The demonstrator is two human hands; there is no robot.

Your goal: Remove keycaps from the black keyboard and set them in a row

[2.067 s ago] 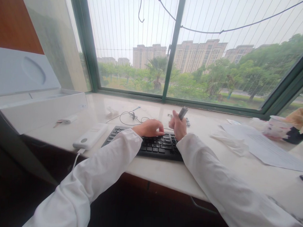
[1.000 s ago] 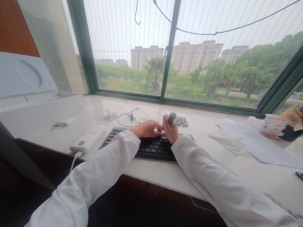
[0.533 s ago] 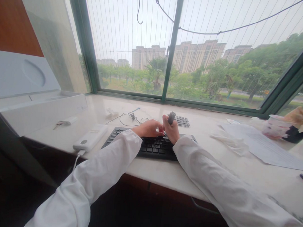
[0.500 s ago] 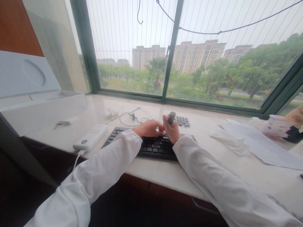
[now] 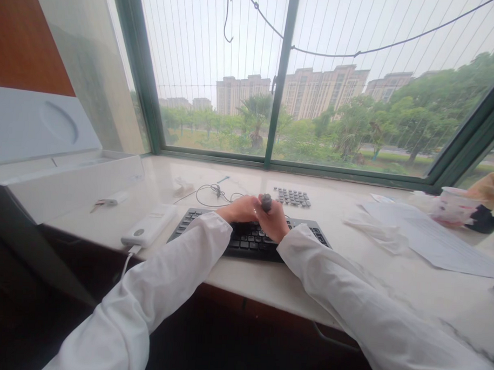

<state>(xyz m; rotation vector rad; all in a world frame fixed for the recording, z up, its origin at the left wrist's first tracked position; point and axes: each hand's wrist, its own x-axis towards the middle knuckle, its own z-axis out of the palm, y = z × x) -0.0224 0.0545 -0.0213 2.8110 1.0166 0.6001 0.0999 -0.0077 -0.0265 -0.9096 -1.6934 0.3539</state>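
Observation:
A black keyboard (image 5: 250, 251) lies on the white table under both my hands. My right hand (image 5: 276, 222) is wrapped round the thick dark handle (image 5: 266, 202) of a tool, held upright over the keys; its lower end is hidden. My left hand (image 5: 238, 209) is closed against the right one, low over the keyboard. Its fingertips are covered, so what they hold, if anything, cannot be seen. Behind the keyboard, loose dark keycaps (image 5: 292, 197) lie in rows.
A cable (image 5: 216, 191) lies coiled behind the keyboard. On the left are a white power bank (image 5: 148, 226) with a cord and an open white box (image 5: 81, 174). To the right are crumpled tissue (image 5: 377, 235), paper sheets (image 5: 427, 234) and a cup (image 5: 452, 205).
My right hand has moved left and slightly down with the dark-handled tool, and now meets my left hand. More of the loose keycaps and the keyboard's right end show.

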